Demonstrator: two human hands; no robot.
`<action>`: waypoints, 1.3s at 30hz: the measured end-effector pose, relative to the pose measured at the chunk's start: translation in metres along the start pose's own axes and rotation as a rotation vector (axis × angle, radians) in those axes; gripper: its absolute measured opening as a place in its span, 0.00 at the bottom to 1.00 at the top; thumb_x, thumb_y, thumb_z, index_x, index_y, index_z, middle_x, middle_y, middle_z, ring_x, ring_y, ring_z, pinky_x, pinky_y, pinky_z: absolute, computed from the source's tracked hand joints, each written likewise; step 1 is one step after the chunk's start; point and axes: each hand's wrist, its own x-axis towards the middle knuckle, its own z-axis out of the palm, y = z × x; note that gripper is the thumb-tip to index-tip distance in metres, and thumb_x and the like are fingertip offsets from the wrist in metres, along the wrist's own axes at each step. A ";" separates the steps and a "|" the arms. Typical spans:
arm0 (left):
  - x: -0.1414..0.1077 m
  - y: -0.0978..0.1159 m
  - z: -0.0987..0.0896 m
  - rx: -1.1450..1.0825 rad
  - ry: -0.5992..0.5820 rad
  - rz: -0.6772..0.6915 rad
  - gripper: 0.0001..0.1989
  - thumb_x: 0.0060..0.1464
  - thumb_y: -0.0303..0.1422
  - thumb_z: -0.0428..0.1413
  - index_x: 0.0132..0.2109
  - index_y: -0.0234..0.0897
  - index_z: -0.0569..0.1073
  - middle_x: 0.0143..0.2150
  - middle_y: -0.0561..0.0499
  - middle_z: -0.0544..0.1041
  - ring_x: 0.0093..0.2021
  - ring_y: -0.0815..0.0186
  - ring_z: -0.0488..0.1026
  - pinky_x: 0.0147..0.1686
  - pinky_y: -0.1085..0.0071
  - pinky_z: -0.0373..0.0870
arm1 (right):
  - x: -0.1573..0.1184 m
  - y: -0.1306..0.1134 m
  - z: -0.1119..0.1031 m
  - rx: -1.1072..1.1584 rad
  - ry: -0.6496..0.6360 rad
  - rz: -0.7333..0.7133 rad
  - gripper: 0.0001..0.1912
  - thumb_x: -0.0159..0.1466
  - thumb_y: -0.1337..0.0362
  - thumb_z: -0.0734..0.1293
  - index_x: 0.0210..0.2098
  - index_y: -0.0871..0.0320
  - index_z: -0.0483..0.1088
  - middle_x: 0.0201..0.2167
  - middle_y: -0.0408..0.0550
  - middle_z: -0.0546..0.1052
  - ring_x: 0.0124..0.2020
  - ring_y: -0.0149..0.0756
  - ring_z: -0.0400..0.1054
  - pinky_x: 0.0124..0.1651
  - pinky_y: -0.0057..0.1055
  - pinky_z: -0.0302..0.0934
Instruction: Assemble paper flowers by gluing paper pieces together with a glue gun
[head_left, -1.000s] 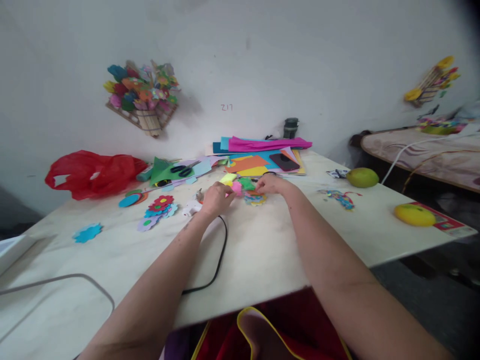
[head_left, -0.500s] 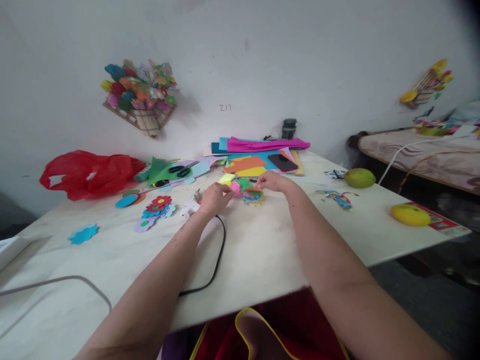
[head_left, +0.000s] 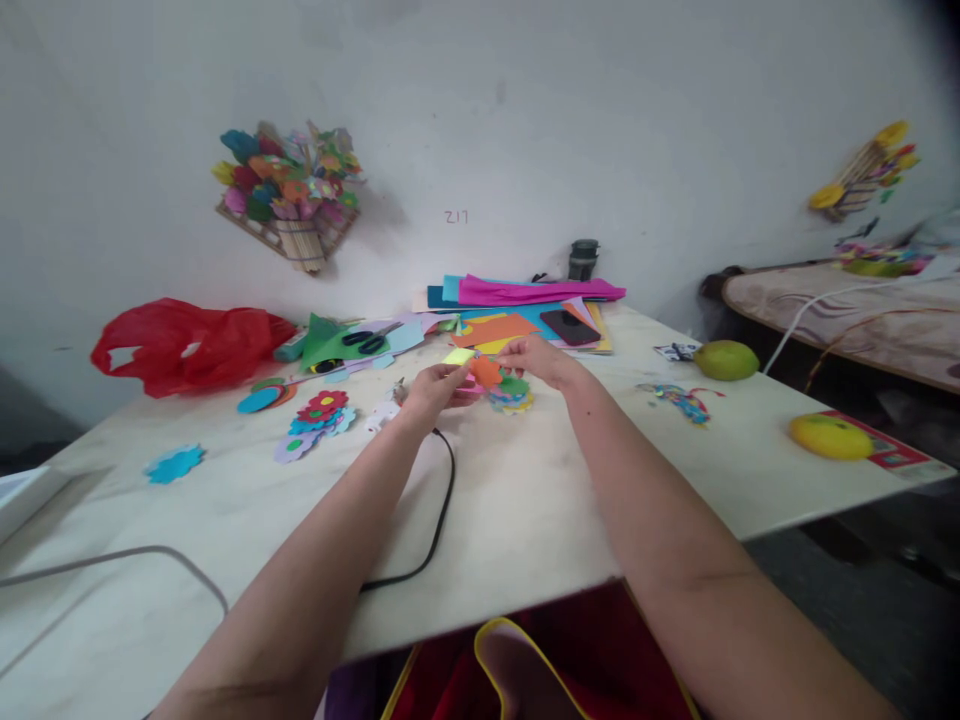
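Note:
An orange paper flower (head_left: 486, 372) is pinched at its right edge by my right hand (head_left: 534, 360), whose fingers are closed. My left hand (head_left: 436, 390) is closed too, its fingers around a pink paper piece (head_left: 471, 388) that the orange flower partly covers. The left thumb comes close to the orange flower; whether it touches is hard to tell. Just below the right fingers lies a stack of scalloped paper cutouts (head_left: 512, 398), green on top. A yellow paper piece (head_left: 459, 356) sits behind the left hand.
Paper flowers (head_left: 319, 415), a blue cutout (head_left: 175, 464) and a red plastic bag (head_left: 191, 345) lie left. Scissors (head_left: 369, 341), coloured sheets (head_left: 495, 327) and a phone (head_left: 570, 327) are at the back. Two mango-like fruits (head_left: 831, 437) are right. A black cable (head_left: 442, 520) crosses the front.
The orange flower, earlier seen nearly edge-on in my right hand, has moved left and turned its face toward me. The hands are closer together, and the view has shifted slightly.

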 end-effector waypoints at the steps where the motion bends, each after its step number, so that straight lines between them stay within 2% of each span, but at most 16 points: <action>1: 0.000 0.001 0.001 -0.001 0.032 0.005 0.20 0.46 0.42 0.64 0.39 0.30 0.71 0.33 0.43 0.78 0.27 0.65 0.77 0.33 0.69 0.74 | 0.001 0.000 0.002 0.011 -0.002 -0.009 0.05 0.53 0.68 0.71 0.23 0.62 0.72 0.18 0.41 0.71 0.18 0.24 0.59 0.23 0.24 0.53; 5: -0.001 0.007 0.002 0.051 0.154 -0.001 0.20 0.48 0.44 0.62 0.38 0.31 0.69 0.26 0.47 0.76 0.23 0.64 0.76 0.28 0.69 0.73 | 0.003 0.001 0.006 0.032 0.022 -0.037 0.06 0.52 0.66 0.71 0.23 0.62 0.71 0.18 0.41 0.70 0.19 0.24 0.59 0.23 0.24 0.53; 8: -0.001 0.009 0.003 -0.004 0.150 -0.012 0.20 0.50 0.45 0.60 0.38 0.32 0.68 0.25 0.47 0.75 0.25 0.62 0.77 0.28 0.70 0.73 | 0.003 -0.001 0.009 0.039 0.034 -0.077 0.08 0.51 0.64 0.72 0.23 0.62 0.71 0.18 0.40 0.69 0.19 0.24 0.58 0.23 0.24 0.52; 11: 0.000 0.008 0.003 -0.145 0.122 -0.003 0.18 0.52 0.44 0.59 0.38 0.31 0.68 0.27 0.46 0.76 0.28 0.63 0.78 0.32 0.69 0.74 | 0.000 -0.005 0.013 0.041 -0.053 -0.120 0.09 0.51 0.62 0.72 0.25 0.61 0.72 0.19 0.40 0.70 0.20 0.24 0.59 0.25 0.24 0.54; 13: 0.002 0.007 0.001 -0.229 0.132 0.034 0.16 0.51 0.41 0.60 0.35 0.30 0.69 0.29 0.45 0.77 0.30 0.65 0.77 0.36 0.70 0.74 | -0.002 -0.008 0.017 0.035 -0.134 -0.136 0.10 0.50 0.61 0.72 0.26 0.61 0.73 0.19 0.40 0.70 0.20 0.24 0.60 0.26 0.25 0.55; 16: 0.006 0.003 -0.002 -0.258 0.161 0.096 0.13 0.45 0.35 0.64 0.31 0.29 0.72 0.30 0.45 0.77 0.31 0.67 0.76 0.39 0.71 0.72 | -0.005 -0.013 0.022 0.031 -0.213 -0.152 0.11 0.50 0.60 0.72 0.27 0.61 0.73 0.20 0.40 0.71 0.21 0.25 0.61 0.27 0.26 0.56; 18: 0.008 0.002 -0.005 -0.247 0.184 0.135 0.14 0.37 0.30 0.67 0.32 0.29 0.73 0.31 0.46 0.78 0.32 0.68 0.75 0.39 0.70 0.72 | -0.006 -0.016 0.022 0.058 -0.185 -0.169 0.11 0.52 0.58 0.71 0.29 0.61 0.73 0.22 0.41 0.72 0.22 0.26 0.62 0.28 0.26 0.57; 20: 0.010 0.000 -0.006 -0.230 0.192 0.191 0.17 0.32 0.28 0.67 0.34 0.31 0.73 0.33 0.46 0.78 0.33 0.67 0.75 0.38 0.69 0.71 | -0.006 -0.016 0.022 0.094 -0.096 -0.181 0.12 0.53 0.57 0.70 0.30 0.60 0.73 0.25 0.42 0.73 0.23 0.25 0.63 0.26 0.25 0.57; 23: 0.012 -0.001 -0.007 -0.161 0.174 0.298 0.20 0.31 0.31 0.67 0.36 0.32 0.74 0.37 0.45 0.79 0.32 0.66 0.75 0.37 0.68 0.71 | -0.005 -0.015 0.023 0.103 0.001 -0.113 0.15 0.54 0.54 0.70 0.29 0.61 0.73 0.27 0.46 0.75 0.23 0.25 0.63 0.23 0.23 0.54; 26: 0.014 -0.004 -0.006 -0.098 0.181 0.369 0.22 0.32 0.33 0.66 0.39 0.32 0.74 0.42 0.44 0.78 0.32 0.67 0.75 0.36 0.68 0.71 | -0.004 -0.012 0.029 0.115 -0.026 -0.008 0.18 0.53 0.51 0.71 0.25 0.62 0.71 0.24 0.47 0.74 0.21 0.26 0.64 0.21 0.23 0.54; 29: 0.016 -0.006 -0.005 -0.074 0.196 0.397 0.23 0.32 0.33 0.67 0.40 0.33 0.74 0.46 0.43 0.77 0.33 0.67 0.75 0.37 0.68 0.72 | -0.004 -0.011 0.036 0.144 -0.025 -0.017 0.17 0.51 0.53 0.73 0.22 0.61 0.68 0.18 0.43 0.72 0.19 0.25 0.63 0.21 0.23 0.54; 32: 0.015 -0.006 -0.006 -0.079 0.202 0.353 0.22 0.33 0.34 0.67 0.39 0.33 0.73 0.39 0.46 0.79 0.31 0.68 0.74 0.36 0.68 0.73 | -0.003 -0.012 0.044 0.180 0.033 -0.074 0.15 0.50 0.57 0.73 0.20 0.60 0.68 0.15 0.41 0.69 0.18 0.24 0.60 0.22 0.24 0.54; 36: 0.014 -0.001 -0.012 -0.089 0.157 0.243 0.17 0.36 0.39 0.67 0.27 0.32 0.70 0.23 0.51 0.74 0.25 0.69 0.72 0.34 0.68 0.74 | 0.001 -0.013 0.049 0.235 0.064 -0.139 0.16 0.52 0.54 0.71 0.21 0.60 0.68 0.18 0.42 0.70 0.18 0.24 0.59 0.23 0.24 0.55; 39: 0.013 0.004 -0.017 -0.121 0.232 0.277 0.18 0.38 0.39 0.66 0.27 0.33 0.67 0.21 0.53 0.72 0.23 0.69 0.72 0.33 0.68 0.74 | 0.004 -0.008 0.046 0.188 0.166 -0.121 0.15 0.56 0.54 0.68 0.24 0.60 0.70 0.23 0.45 0.74 0.20 0.25 0.62 0.25 0.25 0.56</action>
